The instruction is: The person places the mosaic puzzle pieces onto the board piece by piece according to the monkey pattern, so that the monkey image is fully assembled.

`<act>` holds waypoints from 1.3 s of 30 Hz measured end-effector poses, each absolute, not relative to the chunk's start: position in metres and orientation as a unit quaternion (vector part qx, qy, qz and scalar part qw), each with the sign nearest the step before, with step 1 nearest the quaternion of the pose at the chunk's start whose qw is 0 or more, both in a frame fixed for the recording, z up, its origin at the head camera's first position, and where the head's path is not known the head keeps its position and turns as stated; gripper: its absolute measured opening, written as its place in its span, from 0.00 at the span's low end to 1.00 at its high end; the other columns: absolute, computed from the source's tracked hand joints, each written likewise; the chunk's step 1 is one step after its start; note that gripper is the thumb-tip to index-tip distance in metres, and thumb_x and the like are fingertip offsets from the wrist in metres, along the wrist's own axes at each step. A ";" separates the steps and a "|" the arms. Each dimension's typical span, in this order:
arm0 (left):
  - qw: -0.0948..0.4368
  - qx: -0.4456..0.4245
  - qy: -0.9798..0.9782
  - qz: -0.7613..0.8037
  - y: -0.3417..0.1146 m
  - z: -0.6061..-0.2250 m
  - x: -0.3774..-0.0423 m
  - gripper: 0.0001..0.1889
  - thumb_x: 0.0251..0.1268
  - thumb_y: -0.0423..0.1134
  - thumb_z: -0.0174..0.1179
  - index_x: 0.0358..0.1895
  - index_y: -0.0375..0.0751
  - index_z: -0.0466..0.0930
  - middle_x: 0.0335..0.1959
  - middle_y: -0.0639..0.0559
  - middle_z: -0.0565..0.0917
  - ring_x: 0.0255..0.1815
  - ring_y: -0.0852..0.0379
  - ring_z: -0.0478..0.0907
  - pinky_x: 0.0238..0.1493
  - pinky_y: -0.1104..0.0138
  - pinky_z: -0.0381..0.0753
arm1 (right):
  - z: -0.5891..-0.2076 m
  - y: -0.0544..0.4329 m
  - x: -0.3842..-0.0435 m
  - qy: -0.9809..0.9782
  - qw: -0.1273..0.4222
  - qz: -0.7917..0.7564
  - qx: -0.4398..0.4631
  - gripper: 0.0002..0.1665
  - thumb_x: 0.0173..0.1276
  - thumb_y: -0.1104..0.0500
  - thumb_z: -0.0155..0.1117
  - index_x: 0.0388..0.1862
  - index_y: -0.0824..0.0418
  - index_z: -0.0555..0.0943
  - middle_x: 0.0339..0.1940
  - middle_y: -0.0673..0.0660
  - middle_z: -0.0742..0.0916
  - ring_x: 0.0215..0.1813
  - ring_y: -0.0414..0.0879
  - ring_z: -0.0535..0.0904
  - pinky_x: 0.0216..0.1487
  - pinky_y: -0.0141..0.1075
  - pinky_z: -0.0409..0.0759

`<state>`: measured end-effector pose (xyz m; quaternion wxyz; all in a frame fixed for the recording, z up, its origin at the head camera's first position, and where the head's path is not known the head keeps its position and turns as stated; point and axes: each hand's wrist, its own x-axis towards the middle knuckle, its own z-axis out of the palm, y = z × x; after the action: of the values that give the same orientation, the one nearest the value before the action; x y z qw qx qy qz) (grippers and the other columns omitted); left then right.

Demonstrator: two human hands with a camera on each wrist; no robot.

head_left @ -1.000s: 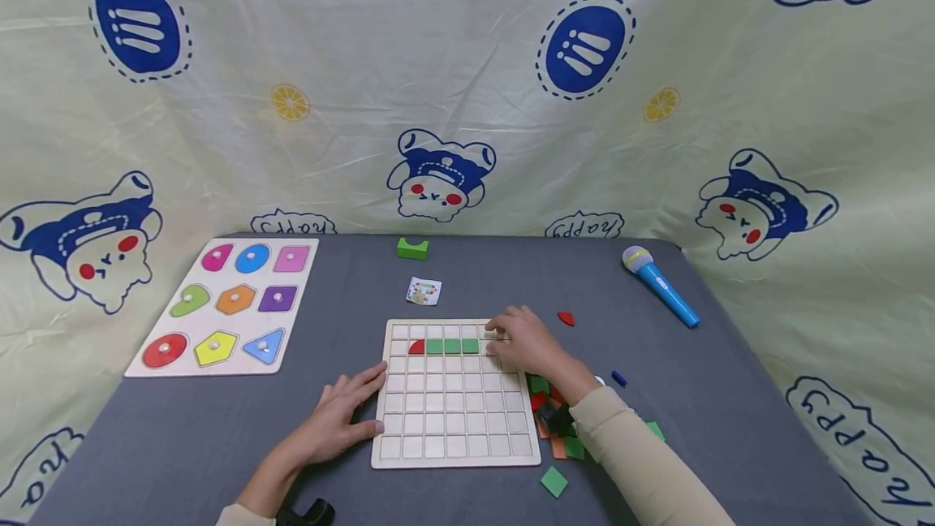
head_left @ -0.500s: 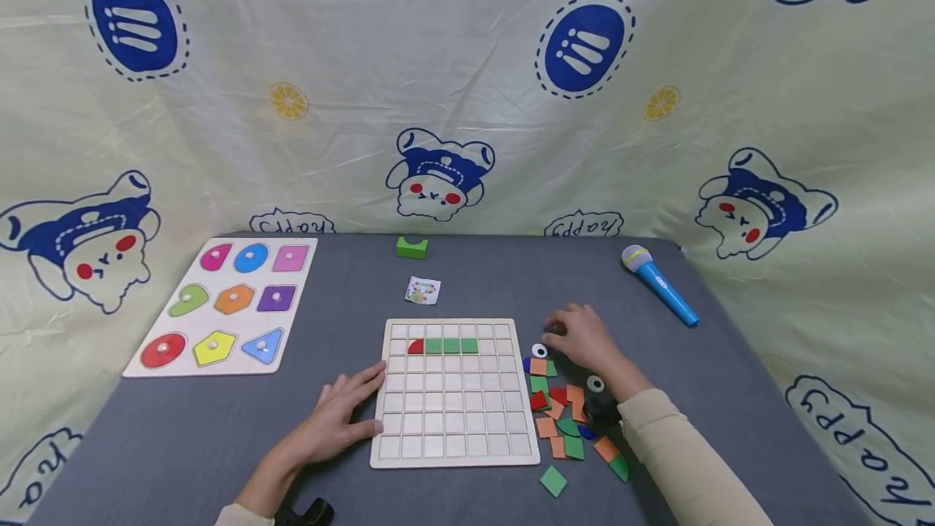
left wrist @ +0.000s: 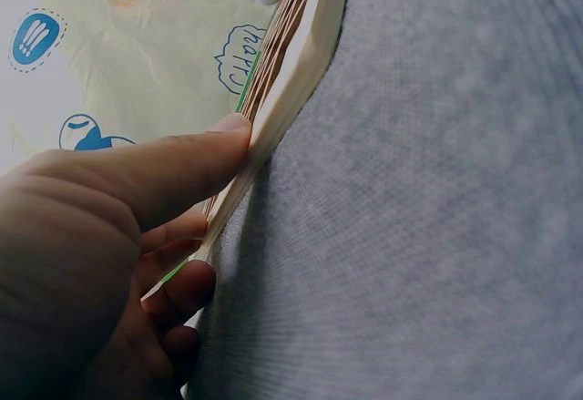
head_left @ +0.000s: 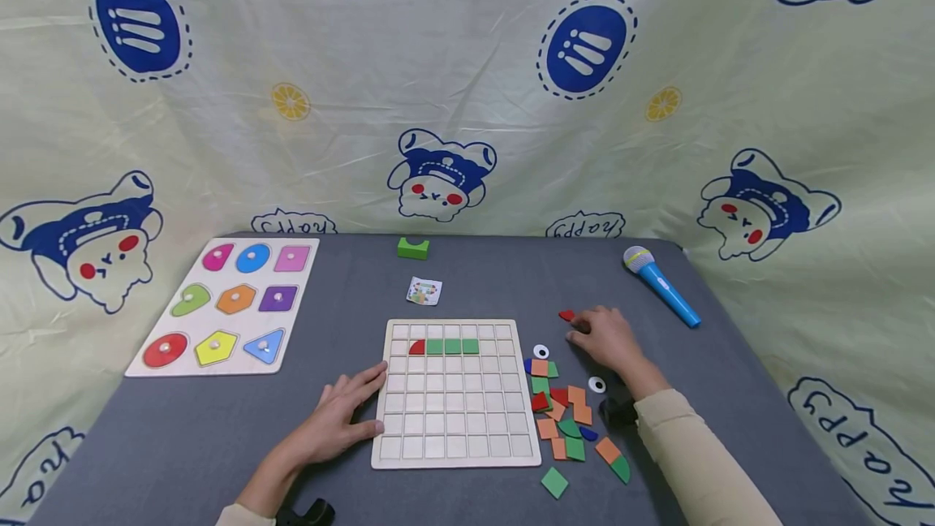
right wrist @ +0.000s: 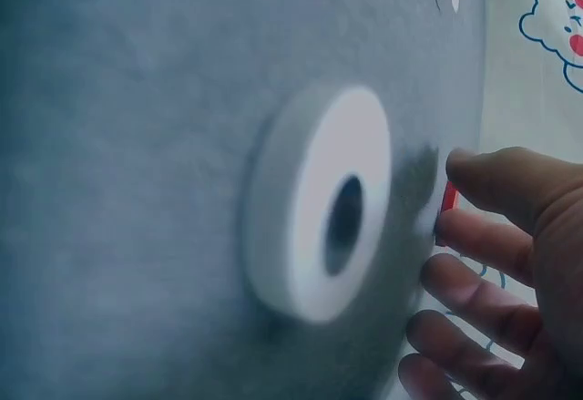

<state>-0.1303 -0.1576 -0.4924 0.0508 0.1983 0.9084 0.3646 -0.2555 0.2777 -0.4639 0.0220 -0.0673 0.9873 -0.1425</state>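
Observation:
A wooden grid board lies on the grey table. In its second row sit a red quarter-round piece and three green squares. My left hand rests against the board's left side, its thumb at the edge in the left wrist view. Beyond the board's upper right corner, my right hand reaches a loose red piece, fingertips right at it. The right wrist view has this red piece showing between the spread thumb and index finger.
Right of the board lie several orange squares, green pieces and white rings. A blue toy microphone is at the back right, a shape puzzle at the left. A small card and green block lie behind the board.
My right hand has left the board's upper right squares and moved right to the loose red piece, uncovering the pieces beside the board. My left hand has stayed put.

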 end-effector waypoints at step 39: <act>0.057 0.193 0.910 0.363 -0.157 -0.491 -0.130 0.37 0.55 0.45 0.65 0.69 0.41 0.64 0.74 0.53 0.62 0.48 0.61 0.60 0.52 0.51 0.52 | -0.467 0.255 -0.285 0.992 0.007 -0.106 -0.063 0.19 0.63 0.49 0.64 0.48 0.59 0.82 0.43 0.61 0.80 0.45 0.56 0.69 0.49 0.50 0.69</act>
<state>-0.1303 -0.1571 -0.4914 0.0572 0.1931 0.9098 0.3629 -0.2850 0.2546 -0.4667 0.0070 -0.0631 0.9924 -0.1058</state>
